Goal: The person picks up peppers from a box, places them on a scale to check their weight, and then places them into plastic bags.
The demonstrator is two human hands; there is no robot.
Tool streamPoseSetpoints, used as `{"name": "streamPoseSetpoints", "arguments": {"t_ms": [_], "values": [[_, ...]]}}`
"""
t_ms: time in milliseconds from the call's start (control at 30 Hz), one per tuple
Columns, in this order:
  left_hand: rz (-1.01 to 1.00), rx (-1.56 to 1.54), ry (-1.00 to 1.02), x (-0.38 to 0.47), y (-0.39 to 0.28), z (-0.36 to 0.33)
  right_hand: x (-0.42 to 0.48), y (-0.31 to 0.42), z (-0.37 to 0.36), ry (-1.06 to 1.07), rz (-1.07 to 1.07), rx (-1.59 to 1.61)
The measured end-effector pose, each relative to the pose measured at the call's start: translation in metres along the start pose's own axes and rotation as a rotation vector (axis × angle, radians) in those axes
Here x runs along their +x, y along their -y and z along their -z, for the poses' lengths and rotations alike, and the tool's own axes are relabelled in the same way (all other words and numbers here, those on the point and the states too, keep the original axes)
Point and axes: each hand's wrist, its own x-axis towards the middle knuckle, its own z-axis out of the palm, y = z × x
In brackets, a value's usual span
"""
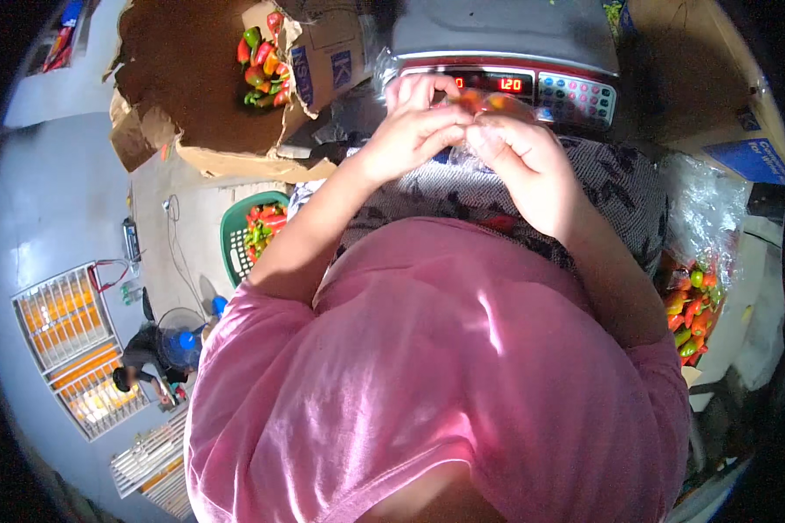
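Observation:
In front of my lap, a clear plastic bag [507, 106] with red and orange peppers showing through it is held between my two hands. My left hand [413, 127] pinches its near edge, fingers bent. From the other side my right hand [530, 153] grips the same edge, and the two sets of fingertips meet. Just beyond stands a digital weighing scale [504, 29] with a lit red display and a keypad; the bag and my left hand cover part of its front panel. Patterned dark cloth [615, 176] lies over my lap below the hands.
A torn cardboard box [183, 72] at upper left holds several red and green peppers [261, 65]. Below it is a green plastic basket [235, 225] of peppers. On the right are another cardboard box [713, 85] and more peppers [693, 314] under clear plastic. A person [147, 359] sits far left near a fan [182, 337].

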Motion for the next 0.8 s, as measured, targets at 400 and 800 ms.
{"name": "streamPoseSetpoints", "arguments": {"t_ms": [400, 800], "values": [[-0.054, -0.221, 0.175, -0.029, -0.013, 0.002, -0.025, 0.037, -0.002, 0.166, -0.361, 0.129], [0.134, -0.363, -0.298, 0.088, 0.030, 0.033, -0.032, -0.023, -0.013, -0.145, 0.009, -0.338]]}}
